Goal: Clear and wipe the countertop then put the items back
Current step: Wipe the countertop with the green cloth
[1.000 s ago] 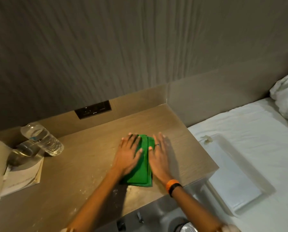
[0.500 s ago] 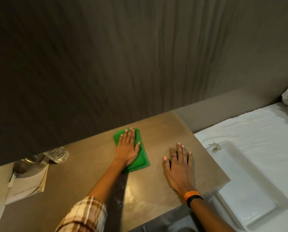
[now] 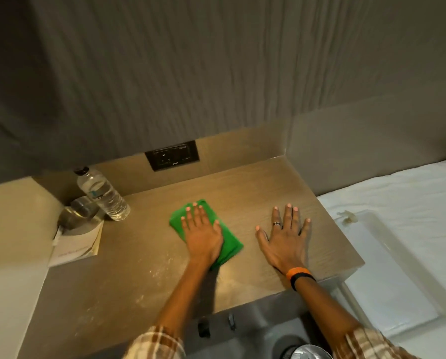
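tabletop half-wiped | I see left hand flat on cloth, shifted left | right hand splayed, now bracing

The left hand presses flat on a green cloth on the bench; the right hand (ring, orange wristband) lies flat beside it.

Hands: two, the left hand and the right hand, both flat on the tabletop
Cloths: one green cloth, under the left hand
Bottles: one clear water bottle
Glasses: one glass, beside the bottle
Booklets: one booklet
Wall sockets: one socket panel
Trays: one white tray, on the bed
Wristbands: one wristband, orange and black
Rings: one ring
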Demonstrator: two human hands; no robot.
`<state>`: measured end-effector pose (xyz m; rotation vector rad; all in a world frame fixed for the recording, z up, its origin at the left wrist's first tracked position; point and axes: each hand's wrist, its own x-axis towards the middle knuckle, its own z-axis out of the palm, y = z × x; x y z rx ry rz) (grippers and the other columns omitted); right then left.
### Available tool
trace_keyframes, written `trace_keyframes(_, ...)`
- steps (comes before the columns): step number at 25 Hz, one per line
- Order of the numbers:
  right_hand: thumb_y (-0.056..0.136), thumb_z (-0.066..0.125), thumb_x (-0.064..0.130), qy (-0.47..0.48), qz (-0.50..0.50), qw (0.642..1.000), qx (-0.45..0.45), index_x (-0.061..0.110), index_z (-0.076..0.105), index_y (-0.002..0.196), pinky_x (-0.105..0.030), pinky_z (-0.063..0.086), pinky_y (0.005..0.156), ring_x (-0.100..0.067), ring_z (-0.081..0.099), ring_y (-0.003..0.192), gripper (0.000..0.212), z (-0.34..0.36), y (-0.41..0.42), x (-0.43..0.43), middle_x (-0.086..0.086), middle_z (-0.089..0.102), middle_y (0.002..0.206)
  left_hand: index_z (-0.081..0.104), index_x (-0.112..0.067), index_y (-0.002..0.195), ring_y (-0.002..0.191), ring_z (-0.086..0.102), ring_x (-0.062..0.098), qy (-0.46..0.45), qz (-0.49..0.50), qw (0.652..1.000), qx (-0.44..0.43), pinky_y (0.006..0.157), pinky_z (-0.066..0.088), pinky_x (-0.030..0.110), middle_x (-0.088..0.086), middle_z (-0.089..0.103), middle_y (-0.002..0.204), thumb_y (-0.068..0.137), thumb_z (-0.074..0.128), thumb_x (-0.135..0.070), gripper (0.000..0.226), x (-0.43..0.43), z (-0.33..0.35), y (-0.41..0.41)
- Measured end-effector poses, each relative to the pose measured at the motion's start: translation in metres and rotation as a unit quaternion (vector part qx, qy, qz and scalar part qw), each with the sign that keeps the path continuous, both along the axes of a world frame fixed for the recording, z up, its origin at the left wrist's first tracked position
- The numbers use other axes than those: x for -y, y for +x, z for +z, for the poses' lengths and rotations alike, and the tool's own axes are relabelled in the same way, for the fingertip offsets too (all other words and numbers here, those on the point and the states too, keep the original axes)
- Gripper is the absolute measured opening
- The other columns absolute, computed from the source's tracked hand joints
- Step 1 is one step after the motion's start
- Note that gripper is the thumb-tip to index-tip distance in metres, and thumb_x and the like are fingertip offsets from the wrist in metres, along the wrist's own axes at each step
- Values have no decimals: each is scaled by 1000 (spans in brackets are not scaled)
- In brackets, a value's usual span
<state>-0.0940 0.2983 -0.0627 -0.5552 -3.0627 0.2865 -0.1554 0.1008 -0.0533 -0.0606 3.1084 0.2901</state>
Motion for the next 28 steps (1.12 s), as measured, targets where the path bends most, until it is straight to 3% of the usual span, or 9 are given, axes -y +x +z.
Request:
trace_keyframes(3,96,10,63,-23,4,1000,3,22,11,161,-62,-3,124,-29,-5,158,76,5,1,-2,-13,3,170,6,-12,160,156,-8,23,-8,-218,976,1,128,-1,47,7,3,169,102,23,-49,71,-38,-4,51)
trace_keyframes(6,98,7,58,-41,13,999,-7,24,13,160,-60,-2,125,-27,-4,158,71,6,4,-6,-11,4,170,1,-17,160,155,-15,15,-11,-297,955,7,128,1,46,1,-2,169,102,17,-53,70,-17,-5,92)
trace_keyframes(8,99,6,58,-43,17,999,-6,24,15,160,-59,-2,125,-28,-2,158,70,6,6,-7,-11,5,170,2,-18,160,155,-13,15,-9,-256,967,-1,128,0,43,-2,-6,168,102,17,-54,70,21,-7,107)
trace_keyframes(11,100,7,57,-33,21,999,-4,24,15,160,-60,0,125,-29,0,158,70,8,9,-7,-12,6,170,2,-13,159,156,-7,21,1,-59,998,-11,128,0,43,4,-5,167,104,20,-50,69,86,-6,116)
trace_keyframes(13,100,9,57,-28,23,999,2,23,15,160,-60,1,125,-30,0,158,69,10,9,-5,-12,7,170,3,-9,158,156,-5,24,13,52,999,-8,128,4,47,10,-1,168,105,21,-48,68,112,-1,112)
trace_keyframes(15,101,11,56,-25,19,999,6,22,19,159,-61,4,125,-31,2,158,68,14,10,-3,-13,10,169,4,-7,158,156,-3,27,8,89,996,-8,128,4,49,13,1,168,105,20,-47,69,115,0,108)
trace_keyframes(20,103,36,39,-9,134,984,-117,10,58,137,-52,7,126,-28,21,154,50,24,24,48,-12,28,165,1,-7,158,156,-6,26,-12,-55,998,3,124,-11,41,11,-1,168,104,21,-47,70,110,1,107)
trace_keyframes(25,104,40,22,-224,211,943,-129,14,42,151,-38,9,129,-18,21,155,48,24,56,206,-5,27,166,6,-12,159,156,-1,16,49,-207,977,29,124,-9,30,4,3,169,107,22,-38,61,143,14,94)
trace_keyframes(28,106,30,38,-143,246,956,-78,22,28,158,-42,4,129,-21,9,158,54,13,54,264,-8,15,169,13,-19,159,155,9,13,57,-150,986,-41,126,3,31,0,12,168,106,27,-35,57,218,23,87)
